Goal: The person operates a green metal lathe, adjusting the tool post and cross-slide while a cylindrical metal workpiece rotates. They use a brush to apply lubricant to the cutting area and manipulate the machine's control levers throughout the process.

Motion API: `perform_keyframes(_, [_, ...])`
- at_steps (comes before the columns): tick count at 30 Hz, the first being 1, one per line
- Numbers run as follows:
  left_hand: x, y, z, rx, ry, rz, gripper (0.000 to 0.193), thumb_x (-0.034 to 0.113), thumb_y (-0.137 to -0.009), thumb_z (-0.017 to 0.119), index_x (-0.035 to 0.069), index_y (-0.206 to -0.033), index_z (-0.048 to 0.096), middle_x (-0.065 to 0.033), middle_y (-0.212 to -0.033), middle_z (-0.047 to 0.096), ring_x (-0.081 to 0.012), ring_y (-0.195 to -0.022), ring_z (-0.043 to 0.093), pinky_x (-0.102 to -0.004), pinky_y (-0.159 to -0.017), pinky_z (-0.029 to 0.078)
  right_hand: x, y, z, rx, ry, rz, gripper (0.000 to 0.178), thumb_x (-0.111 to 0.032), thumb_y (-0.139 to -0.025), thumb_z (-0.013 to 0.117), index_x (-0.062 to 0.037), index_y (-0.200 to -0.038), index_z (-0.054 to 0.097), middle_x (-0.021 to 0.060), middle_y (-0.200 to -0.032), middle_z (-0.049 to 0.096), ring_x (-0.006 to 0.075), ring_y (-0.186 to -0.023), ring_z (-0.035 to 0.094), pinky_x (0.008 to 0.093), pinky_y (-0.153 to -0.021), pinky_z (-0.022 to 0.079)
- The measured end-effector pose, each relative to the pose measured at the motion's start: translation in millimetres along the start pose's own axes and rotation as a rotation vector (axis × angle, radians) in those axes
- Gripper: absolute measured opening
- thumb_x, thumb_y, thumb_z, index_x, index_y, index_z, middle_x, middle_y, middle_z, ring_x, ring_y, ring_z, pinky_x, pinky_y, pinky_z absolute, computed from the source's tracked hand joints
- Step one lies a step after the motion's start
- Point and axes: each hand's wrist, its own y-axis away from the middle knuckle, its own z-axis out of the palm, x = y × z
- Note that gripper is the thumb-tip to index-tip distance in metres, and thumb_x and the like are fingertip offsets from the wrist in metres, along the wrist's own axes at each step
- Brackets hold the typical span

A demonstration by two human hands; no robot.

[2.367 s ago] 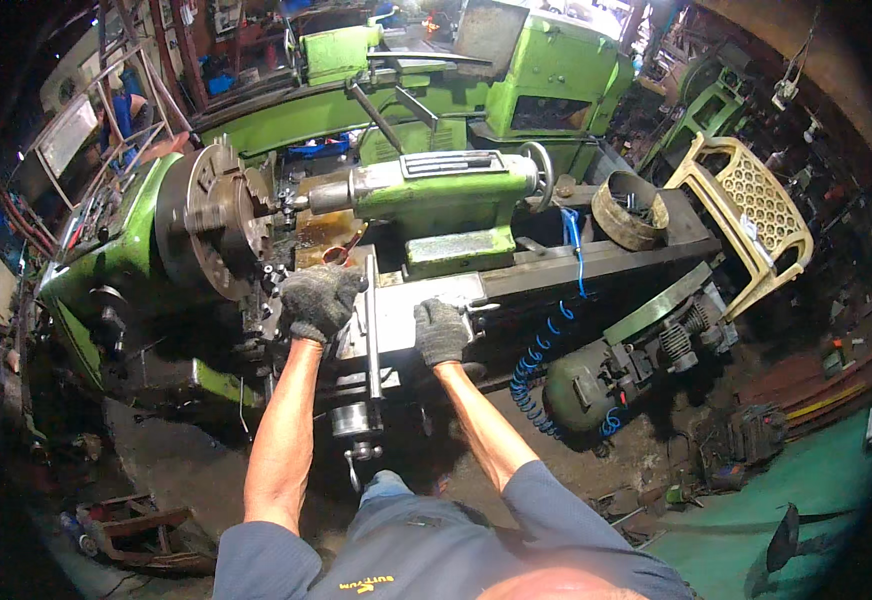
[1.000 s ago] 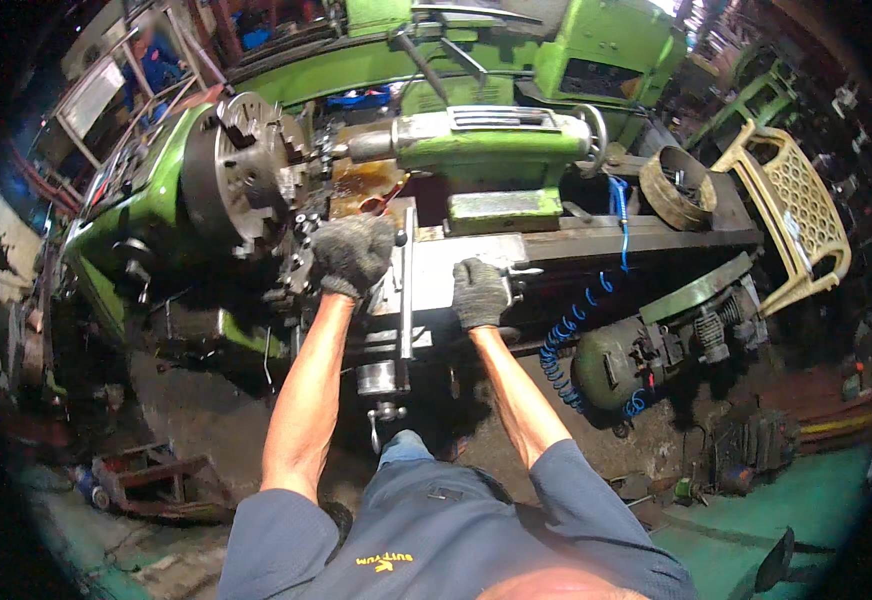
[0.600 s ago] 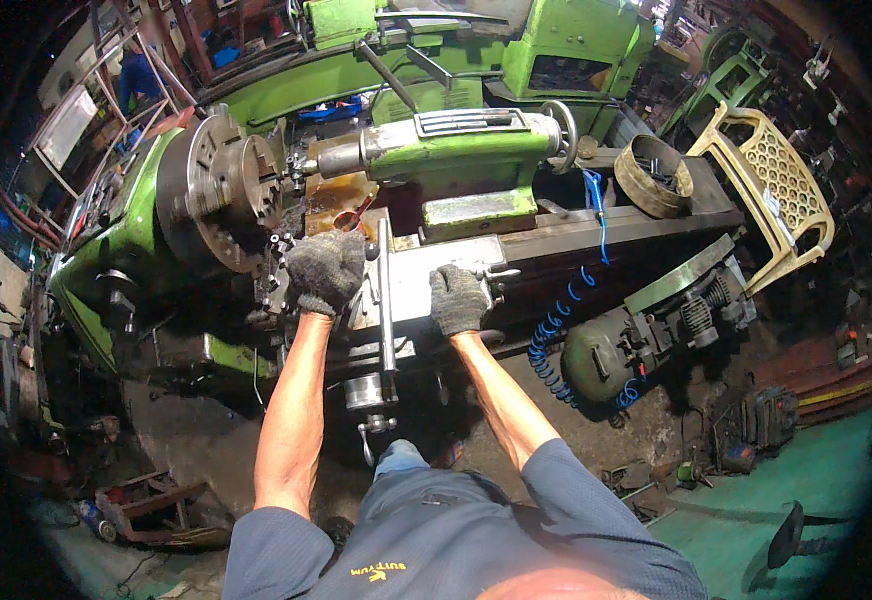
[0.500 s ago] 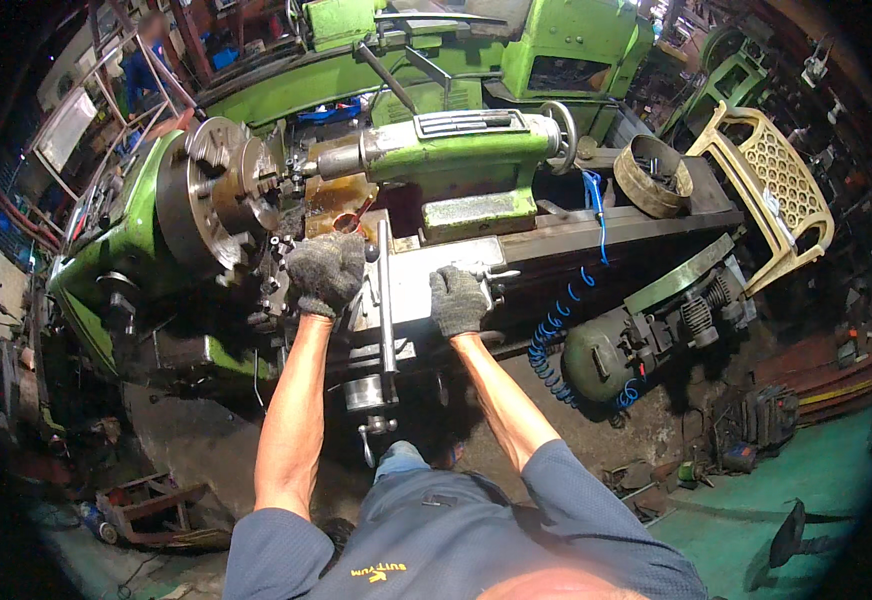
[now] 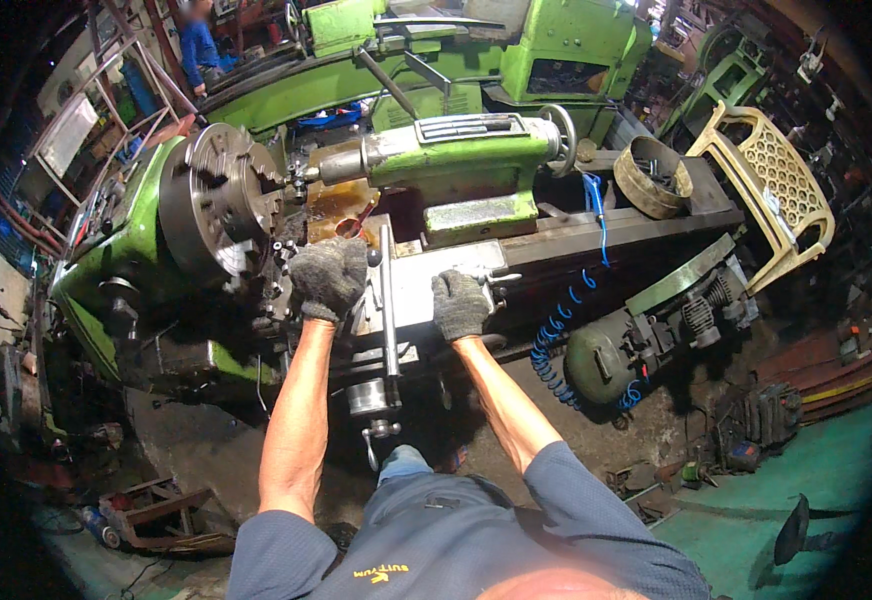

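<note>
My left hand (image 5: 328, 279), in a grey knit glove, is closed beside the tool post on the lathe carriage; whatever it grips is hidden under the glove. To its left is the large lathe chuck (image 5: 218, 205) with stepped jaws. My right hand (image 5: 461, 306), gloved alike, is closed at the right side of the bright carriage plate (image 5: 418, 285), next to a small lever (image 5: 504, 277); its grip is hidden. Between my hands a long steel bar handle (image 5: 389, 310) points toward me, above the cross-slide handwheel (image 5: 368, 396). Behind stands the green tailstock (image 5: 466, 160).
A round tin (image 5: 653, 178) of metal pieces sits on the lathe bed's right end. Beyond it is a beige plastic chair (image 5: 771, 190). A compressor (image 5: 601, 360) with coiled blue hose (image 5: 553, 350) stands on the floor at right. A person (image 5: 199, 50) is at the far left.
The chuck's jaws sit at a different angle, so the chuck has turned. Both hands stay nearly in place. The person in the background has shifted to the right.
</note>
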Motion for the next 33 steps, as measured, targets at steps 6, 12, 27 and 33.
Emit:
perform_keyframes(6, [4.9, -2.6, -4.9, -0.038, -0.033, -0.019, 0.028, 0.029, -0.090, 0.057, 0.010, -0.070, 0.062, -0.0151, -0.066, 0.058, -0.0381, -0.063, 0.060, -0.0495, -0.057, 0.044, -0.2, 0.2, -1.9, -0.074, 0.013, 0.048, 0.018, -0.030, -0.091, 0.067, -0.0126, -0.089, 0.070, 0.0127, -0.086, 0.069, 0.0339, -0.083, 0.067, 0.0459, -0.076, 0.052])
perform_keyframes(12, [7.5, -5.7, -9.9, -0.018, 0.026, 0.007, 0.028, 0.030, -0.090, 0.057, 0.010, -0.071, 0.063, -0.0157, -0.067, 0.059, -0.0383, -0.064, 0.060, -0.0485, -0.058, 0.044, -1.5, 0.4, -2.4, -0.058, 0.013, 0.054, 0.019, -0.031, -0.091, 0.067, -0.0121, -0.090, 0.070, 0.0131, -0.086, 0.069, 0.0341, -0.083, 0.067, 0.0462, -0.076, 0.052])
perform_keyframes(27, [5.7, -3.7, -7.8, -0.025, 0.003, 0.002, 0.028, 0.028, -0.091, 0.059, 0.009, -0.070, 0.060, -0.0155, -0.065, 0.057, -0.0382, -0.063, 0.060, -0.0490, -0.058, 0.043, 7.6, 2.5, 7.0, -0.035, 0.017, 0.006, 0.020, -0.034, -0.092, 0.066, -0.0142, -0.091, 0.069, 0.0107, -0.082, 0.068, 0.0321, -0.081, 0.067, 0.0464, -0.073, 0.053])
perform_keyframes(33, [1.9, -2.5, -5.0, 0.052, 0.009, -0.005, 0.025, 0.030, -0.087, 0.063, 0.014, -0.069, 0.066, -0.0108, -0.063, 0.060, -0.0331, -0.058, 0.061, -0.0471, -0.054, 0.044, 3.6, 3.4, 5.7, -0.023, 0.015, 0.019, 0.020, -0.034, -0.091, 0.066, -0.0144, -0.090, 0.069, 0.0104, -0.082, 0.068, 0.0321, -0.080, 0.067, 0.0466, -0.073, 0.053])
